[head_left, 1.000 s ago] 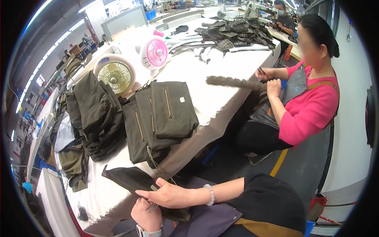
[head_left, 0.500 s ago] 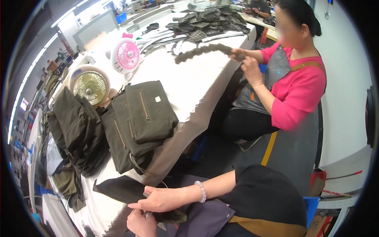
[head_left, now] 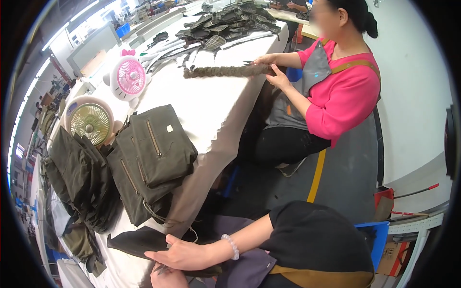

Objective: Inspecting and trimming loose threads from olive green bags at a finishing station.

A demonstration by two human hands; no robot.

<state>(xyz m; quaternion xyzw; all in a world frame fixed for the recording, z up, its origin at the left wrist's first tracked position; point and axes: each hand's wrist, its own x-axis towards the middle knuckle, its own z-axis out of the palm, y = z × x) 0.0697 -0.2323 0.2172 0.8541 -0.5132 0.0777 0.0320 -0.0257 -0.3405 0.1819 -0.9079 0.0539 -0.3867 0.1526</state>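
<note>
My right hand (head_left: 185, 254), with a pale beaded bracelet (head_left: 231, 247) at the wrist, is closed on a dark olive cloth piece (head_left: 134, 241). The piece spreads leftward at the table's near edge, and part of it hangs under my forearm. Just below, my left hand (head_left: 167, 279) is closed, its fingers close against the right ones. A small greyish pointed thing (head_left: 162, 270) shows at its fingertips; I cannot make out what it is. The lower part of this hand is cut off by the picture's edge. A purple apron (head_left: 249, 273) covers my lap.
Folded olive garments with zips (head_left: 165, 144) and a dark garment heap (head_left: 81, 177) lie on the white-covered table (head_left: 211, 110). Two fans, pink (head_left: 130, 77) and green (head_left: 89, 124), stand behind. At right a co-worker in pink (head_left: 343, 110) holds a fuzzy brown strip (head_left: 225, 71).
The view has shifted, so table things sit farther left. My hands stay together on the cloth, my right fingers lying lower over the left. The co-worker's fuzzy strip now lies straighter.
</note>
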